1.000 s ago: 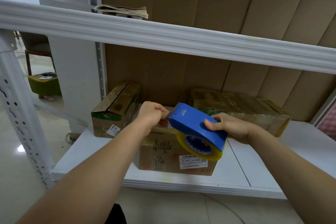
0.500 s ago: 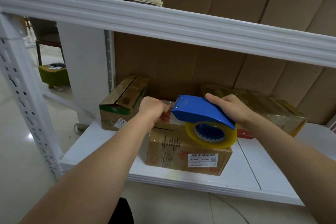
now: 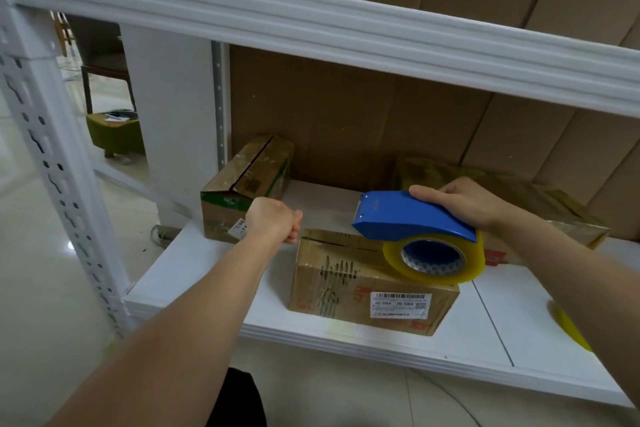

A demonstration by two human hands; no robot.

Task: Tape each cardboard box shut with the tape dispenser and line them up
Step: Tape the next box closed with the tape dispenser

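right grip: right hand [image 3: 462, 199] curled over back of blue plastic tape dispenser [image 3: 405, 218], holding it
dispenser: yellowish clear tape roll [image 3: 434, 258] resting on top of front brown cardboard box [image 3: 363, 284]
left grip: left hand [image 3: 273, 222] fisted at box's 10 o'clock corner; whether it pinches tape, cannot tell
box: near front edge of white shelf [image 3: 519, 322]
other boxes: taped box [image 3: 247, 184] at 10 o'clock, long box [image 3: 554, 204] at 2 o'clock, both at back

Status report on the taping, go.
Right hand grips blue tape dispenser over front box. Left hand fisted at box's left end. Nothing blocking.
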